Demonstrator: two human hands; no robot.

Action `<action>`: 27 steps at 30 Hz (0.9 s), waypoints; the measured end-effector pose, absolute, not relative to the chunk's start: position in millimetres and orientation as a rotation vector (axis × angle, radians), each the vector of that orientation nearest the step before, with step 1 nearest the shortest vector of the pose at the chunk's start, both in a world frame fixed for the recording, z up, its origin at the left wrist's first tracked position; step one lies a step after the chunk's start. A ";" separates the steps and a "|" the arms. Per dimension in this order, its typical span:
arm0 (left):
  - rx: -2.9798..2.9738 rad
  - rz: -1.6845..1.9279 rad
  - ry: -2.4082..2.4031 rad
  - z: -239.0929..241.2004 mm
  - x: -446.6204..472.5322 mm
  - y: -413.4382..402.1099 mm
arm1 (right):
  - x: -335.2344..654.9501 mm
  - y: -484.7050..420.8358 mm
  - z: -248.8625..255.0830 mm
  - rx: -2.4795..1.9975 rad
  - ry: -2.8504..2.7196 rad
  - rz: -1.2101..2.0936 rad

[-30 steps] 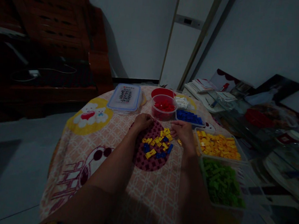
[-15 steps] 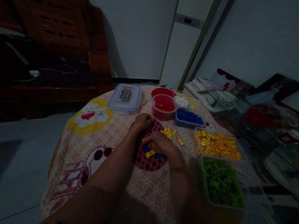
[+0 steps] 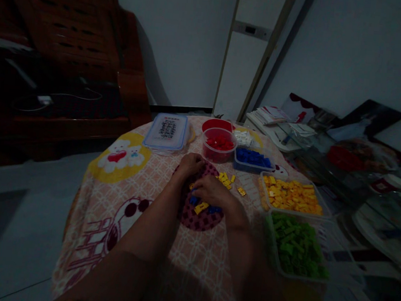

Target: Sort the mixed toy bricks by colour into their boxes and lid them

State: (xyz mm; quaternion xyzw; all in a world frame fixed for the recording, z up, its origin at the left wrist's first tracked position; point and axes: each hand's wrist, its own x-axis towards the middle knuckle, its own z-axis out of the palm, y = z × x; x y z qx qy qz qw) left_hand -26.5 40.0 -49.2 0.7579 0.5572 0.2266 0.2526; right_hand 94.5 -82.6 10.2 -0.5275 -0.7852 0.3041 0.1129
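**Two hands among loose bricks, boxes sorted by colour close by**

The round tub (image 3: pixel 217 158) on the table (image 3: pixel 112 192) holds red bricks (image 3: pixel 221 144). Just right of the tub, a clear tray (image 3: pixel 253 168) holds blue bricks (image 3: pixel 252 157); farther right and nearer the person, a bin (image 3: pixel 295 212) is heaped with yellow bricks (image 3: pixel 291 193), and nearer still another (image 3: pixel 303 278) with green ones (image 3: pixel 299 248). White bricks (image 3: pixel 243 137) lie beyond the tub to its right; a lidded box (image 3: pixel 166 132) is to its left.

Loose yellow pieces (image 3: pixel 224 180) and blue pieces (image 3: pixel 215 210) lie on the person's side of the tub. Among them, one yellow brick (image 3: pixel 201 208) has its long axis slanting from near left to far right; a flat orange-yellow piece (image 3: pixel 241 191) slants the opposite way.

The left hand (image 3: pixel 191 164), just short of the tub, has curled fingers. The right hand (image 3: pixel 210 189) reaches over the loose pieces, fingers bent downward. Whether either grips anything, I cannot tell.
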 end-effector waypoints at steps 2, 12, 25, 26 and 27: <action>2.061 0.615 1.516 -49.4 -26.5 40.3 | 101.9 -83.8 11.2 -1.527 -2.030 1.097; 2.060 0.604 1.516 -47.6 -26.0 38.6 | 165.0 -55.2 -4.5 -1.357 -0.725 0.801; 2.072 0.557 1.532 -45.9 -25.1 39.3 | 172.2 -60.7 -2.4 -1.371 -0.840 0.830; 2.070 0.562 1.530 -45.6 -25.0 39.0 | 167.9 -62.5 -1.4 -1.418 -0.923 0.880; 2.070 0.566 1.530 -45.4 -24.9 38.6 | 163.3 -64.4 0.0 -1.467 -1.008 0.930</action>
